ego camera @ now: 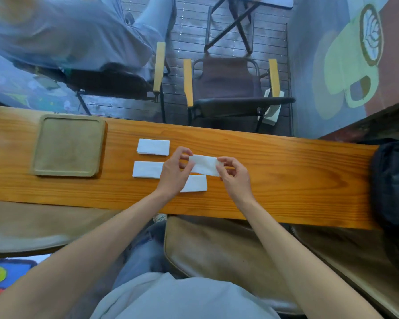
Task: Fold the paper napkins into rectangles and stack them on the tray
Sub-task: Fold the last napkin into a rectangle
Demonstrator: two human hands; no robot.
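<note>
- Left hand (174,169): the thumb and fingers (186,151) pinch the left end of a folded white napkin (204,165).
- Right hand (234,174): the thumb and fingers pinch the right end of the same napkin.
- Held napkin: a narrow rectangle, lifted just above the counter (286,176), stretched between both hands and slightly tilted.
- Near napkin (195,184): a folded rectangle lying flat on the counter, directly below the held napkin, its left part hidden by the left hand.
- Middle napkin (146,169): a folded rectangle lying flat on the counter, left of the left hand, its right end hidden by that hand.
- Far napkin (153,147): a folded rectangle lying flat on the counter, just beyond the middle napkin, apart from it.
- Tray (67,173): a square tan tray with rounded corners and a raised rim, resting on the counter left of the napkins; no napkin lies in it.
- Dark bag (392,180): rests at the right end of the counter.
- Folding chair (230,88): stands beyond the counter, with yellow armrests.
</note>
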